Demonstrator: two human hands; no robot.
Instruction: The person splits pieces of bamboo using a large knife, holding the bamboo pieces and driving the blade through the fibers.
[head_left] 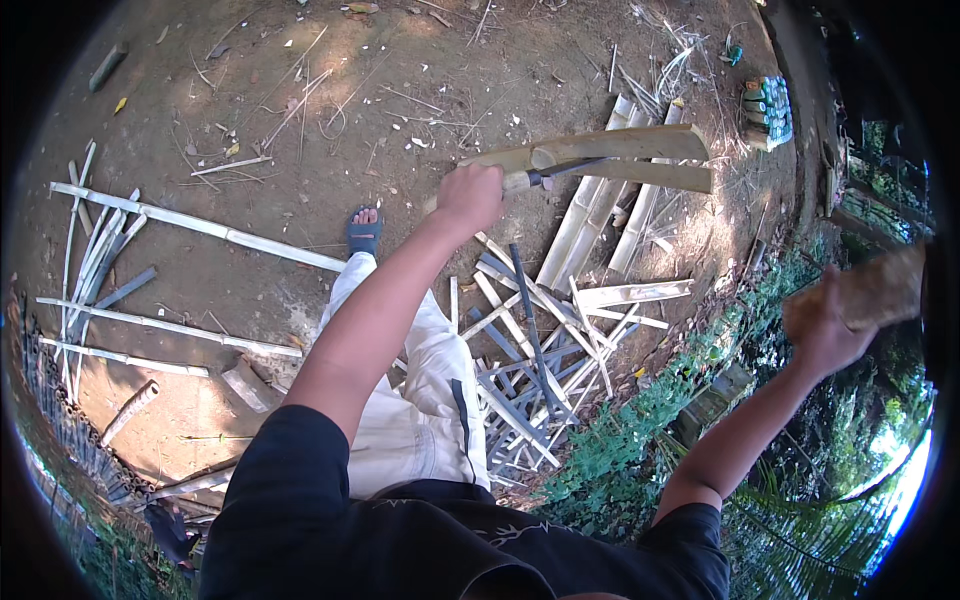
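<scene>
While the left hand (470,197) grips a knife (555,174) by its handle, the blade lies wedged into the near end of a split bamboo section (610,158), which extends rightward and slightly away from that hand; its long axis runs roughly left to right across the upper middle of the view. Left hand: fingers curled tight around the handle, fist just beside the bamboo's near end. Right hand (825,325): raised well to the right and lower in the picture, well apart from the bamboo, fingers wrapped around a brown wooden block (875,290). The left hand is the nearer of the two to the bamboo; the block sits off to the right of the blade's back, with open air between. Below the bamboo, a heap of bamboo strips (535,345) lies on the dirt ground (300,100), near the person's sandalled foot (364,232). Longer poles (200,225) lie left.
</scene>
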